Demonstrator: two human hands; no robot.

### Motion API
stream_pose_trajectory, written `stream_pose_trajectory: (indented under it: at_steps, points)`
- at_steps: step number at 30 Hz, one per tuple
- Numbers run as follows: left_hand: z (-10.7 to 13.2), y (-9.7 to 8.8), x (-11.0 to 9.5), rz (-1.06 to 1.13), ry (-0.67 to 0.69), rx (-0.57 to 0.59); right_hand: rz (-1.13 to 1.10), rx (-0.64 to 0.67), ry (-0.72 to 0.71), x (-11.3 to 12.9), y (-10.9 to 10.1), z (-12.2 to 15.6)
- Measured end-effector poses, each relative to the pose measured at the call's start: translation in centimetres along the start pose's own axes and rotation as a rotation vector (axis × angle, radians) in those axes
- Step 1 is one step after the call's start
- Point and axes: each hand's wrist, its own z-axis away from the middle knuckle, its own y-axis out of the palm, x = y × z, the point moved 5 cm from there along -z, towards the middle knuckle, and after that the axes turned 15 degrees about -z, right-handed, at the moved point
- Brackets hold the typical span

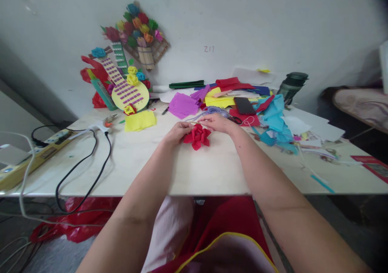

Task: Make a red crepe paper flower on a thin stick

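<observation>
A red paper flower lies on the pale table, between both my hands. My left hand is closed on the flower's left side, fingers curled around its petals. My right hand rests just behind and to the right of the flower, fingers pinched together over it near a thin stick and a bundle of lilac thread. What the right fingers pinch is too small to make out.
Coloured paper sheets and turquoise scraps cover the back and right of the table, with a dark phone and green bottle. A paper guitar craft leans on the wall. A glue gun and cables lie left.
</observation>
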Motion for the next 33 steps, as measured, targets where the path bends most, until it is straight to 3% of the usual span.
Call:
stream_pose_trajectory:
  at_steps: [5,12,19,33]
  points:
    - [0.02,0.15,0.05,0.022,0.011,0.025,0.001,0.035,0.026,-0.21,0.2,-0.08]
    - [-0.07,-0.03,-0.2,0.112,-0.014,-0.073,-0.015,0.001,-0.046,-0.45,-0.25,-0.17]
    - [-0.19,-0.16,-0.05,0.199,-0.153,-0.097,-0.066,-0.02,-0.025,-0.66,-0.21,-0.27]
    - [-0.06,0.11,-0.73,0.103,0.024,-0.061,-0.098,-0.063,-0.029,-0.91,-0.25,-0.56]
